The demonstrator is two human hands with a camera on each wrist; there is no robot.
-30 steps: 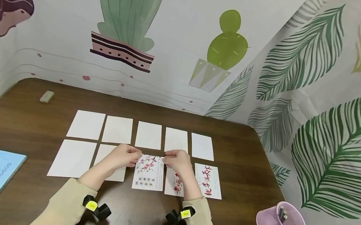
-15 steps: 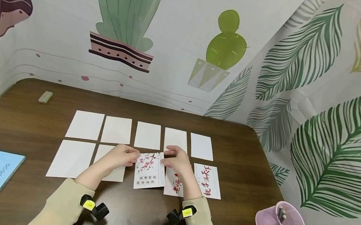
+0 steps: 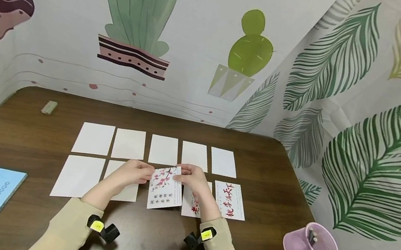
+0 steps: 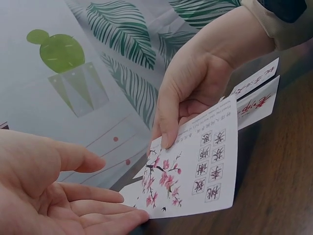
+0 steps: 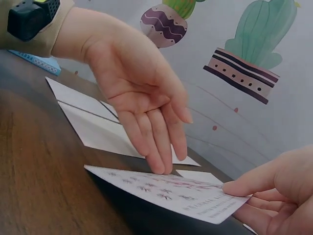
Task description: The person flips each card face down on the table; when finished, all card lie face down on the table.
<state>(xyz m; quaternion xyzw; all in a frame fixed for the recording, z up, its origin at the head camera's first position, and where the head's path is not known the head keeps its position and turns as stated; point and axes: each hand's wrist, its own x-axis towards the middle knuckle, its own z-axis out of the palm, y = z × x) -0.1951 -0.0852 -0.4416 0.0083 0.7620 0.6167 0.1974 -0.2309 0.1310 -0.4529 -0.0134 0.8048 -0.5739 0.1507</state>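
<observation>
Blossom card [image 3: 165,190]: tilted, mid-surface [image 3: 144,234]
Right hand [image 3: 192,179]: pinching 1 o'clock corner
Left hand [image 3: 134,172]: straight fingers touching at 10
Red-lettered card [image 3: 193,209]: 3 o'clock, part-hidden by right hand
Blank card [image 3: 164,150]: 12 o'clock

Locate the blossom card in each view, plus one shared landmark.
Head: blossom card, below and slightly left of centre.
Left wrist: blossom card, below and right of centre.
Right wrist: blossom card, lower centre, foreshortened.
Landmark: right hand, pinching it; at its upper right in head, above it in left wrist, frame's lower right in right wrist.
</observation>
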